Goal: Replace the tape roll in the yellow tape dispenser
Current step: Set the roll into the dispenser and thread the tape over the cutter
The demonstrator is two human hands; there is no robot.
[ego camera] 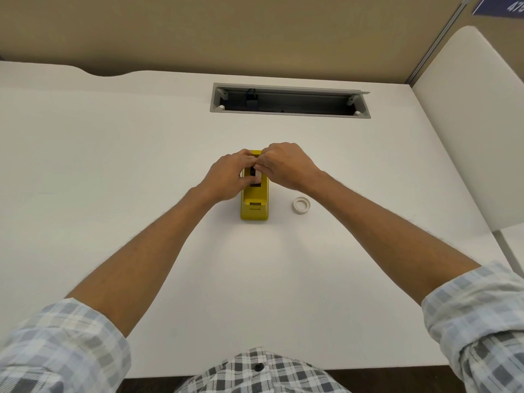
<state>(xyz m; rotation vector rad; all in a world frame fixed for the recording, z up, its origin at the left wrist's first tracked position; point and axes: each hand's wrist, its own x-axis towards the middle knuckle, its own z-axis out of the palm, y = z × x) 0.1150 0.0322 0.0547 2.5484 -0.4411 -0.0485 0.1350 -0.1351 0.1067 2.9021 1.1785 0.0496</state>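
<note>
The yellow tape dispenser [254, 205] stands at the middle of the white desk [113, 165], its cutter end towards me. My left hand [229, 177] and my right hand [283, 165] meet over the dispenser's far half. Their fingers pinch a tape roll on a black hub [256, 175] sitting in the dispenser's slot; most of it is hidden by my fingers. A second roll, a white ring [301, 205], lies flat on the desk to the right of the dispenser, apart from it and from my hands.
An open grey cable tray [289, 101] is sunk into the desk behind the dispenser. A beige partition [255, 32] rises at the desk's far edge. A white chair back [476, 123] stands at the right.
</note>
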